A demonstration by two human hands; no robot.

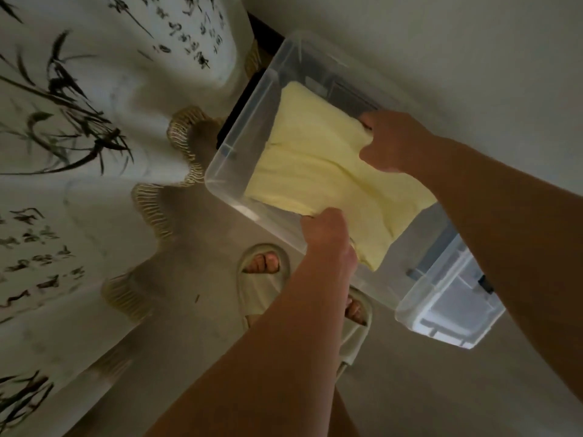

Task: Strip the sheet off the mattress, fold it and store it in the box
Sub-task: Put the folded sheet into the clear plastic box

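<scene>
Head view: a person is lowering a folded pale-yellow sheet (318, 165) into a clear plastic box (239, 137), one end hanging over the box's near rim. The left hand (328, 234) is gripping the sheet's near edge, fingers curled under the cloth. The right hand (394, 140) is clutching the far edge, fingers curled into the fold. A bamboo-print bedspread (79, 121) is draping beside the box, near the person's pale slippers (265, 263).
</scene>
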